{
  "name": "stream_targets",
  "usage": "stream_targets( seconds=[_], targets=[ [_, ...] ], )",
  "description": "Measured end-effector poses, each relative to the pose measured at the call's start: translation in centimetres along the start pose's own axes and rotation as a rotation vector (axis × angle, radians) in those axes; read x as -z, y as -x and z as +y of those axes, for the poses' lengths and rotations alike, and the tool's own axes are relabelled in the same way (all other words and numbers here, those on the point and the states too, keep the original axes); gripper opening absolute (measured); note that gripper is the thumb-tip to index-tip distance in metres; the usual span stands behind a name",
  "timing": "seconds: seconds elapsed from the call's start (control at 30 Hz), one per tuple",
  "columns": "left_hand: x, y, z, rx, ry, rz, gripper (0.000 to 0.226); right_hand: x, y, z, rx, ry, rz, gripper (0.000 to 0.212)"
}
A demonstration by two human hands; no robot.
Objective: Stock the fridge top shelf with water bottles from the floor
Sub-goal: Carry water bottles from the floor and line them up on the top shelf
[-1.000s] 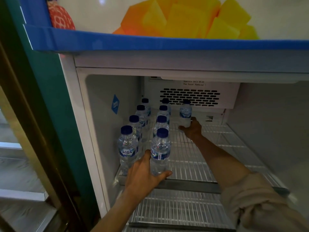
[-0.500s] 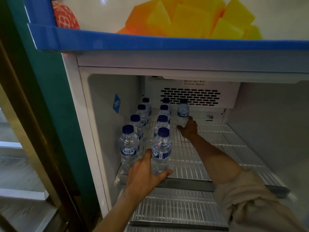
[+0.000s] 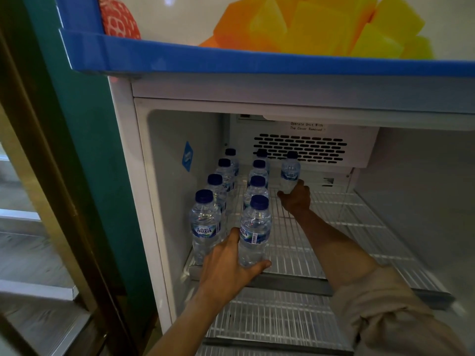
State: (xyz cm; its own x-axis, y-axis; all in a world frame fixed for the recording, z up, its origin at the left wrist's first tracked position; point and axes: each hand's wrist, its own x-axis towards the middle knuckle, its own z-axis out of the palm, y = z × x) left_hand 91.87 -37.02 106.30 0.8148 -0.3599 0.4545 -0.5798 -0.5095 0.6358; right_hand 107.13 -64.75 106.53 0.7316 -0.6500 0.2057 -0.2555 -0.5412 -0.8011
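1. Nine water bottles stand on the top shelf [image 3: 321,227], a white wire rack; all places below are given from the vent grille [image 3: 299,148] on the back wall.
2. Left column: four bottles in a file running from below the grille's left end toward the shelf's front edge, hard by the left wall. Front one: front-left bottle [image 3: 205,224], upright, label facing out.
3. Second column: four bottles just right of the first. Its foremost, the front bottle [image 3: 254,231], is farthest from the grille, at the shelf lip.
4. Left hand [image 3: 228,268]: fingers and thumb curled round the lower body of the front bottle, thumb showing at its right side. Bottle upright, base on or just at the wire.
5. Back bottle [image 3: 290,172]: directly below the grille's middle, opening a third column. Right hand [image 3: 295,199]: curled round its base, arm stretched deep across the shelf.
6. Shelf to the right of the grille's middle: bare wire, unstocked. Judged well under half filled.
7. Handling note, as judgement: seat each base flat across the wires before letting go; a base caught between wires would tip into its neighbours. Release the back bottle first and draw that arm out along the open right side, clear of the second column's caps. Keep the third column level with the other two.
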Motion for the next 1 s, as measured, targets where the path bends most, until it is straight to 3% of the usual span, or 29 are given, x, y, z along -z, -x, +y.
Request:
stream_targets(
  seconds=[0.47,0.73,1.0],
  targets=[
    [-0.1,0.0,0.1,0.011,-0.006,-0.007,0.081,2.8,1.0,1.2,-0.007,-0.146,-0.044,0.102],
    [0.6,0.3,0.9,0.053,-0.017,-0.060,0.086,7.2,7.3,-2.0,0.184,-0.199,0.071,0.053],
    [1.5,4.0,1.1,0.004,-0.054,-0.015,0.061,10.8,16.3,-6.5,0.323,-0.345,0.074,0.012]
  ],
)
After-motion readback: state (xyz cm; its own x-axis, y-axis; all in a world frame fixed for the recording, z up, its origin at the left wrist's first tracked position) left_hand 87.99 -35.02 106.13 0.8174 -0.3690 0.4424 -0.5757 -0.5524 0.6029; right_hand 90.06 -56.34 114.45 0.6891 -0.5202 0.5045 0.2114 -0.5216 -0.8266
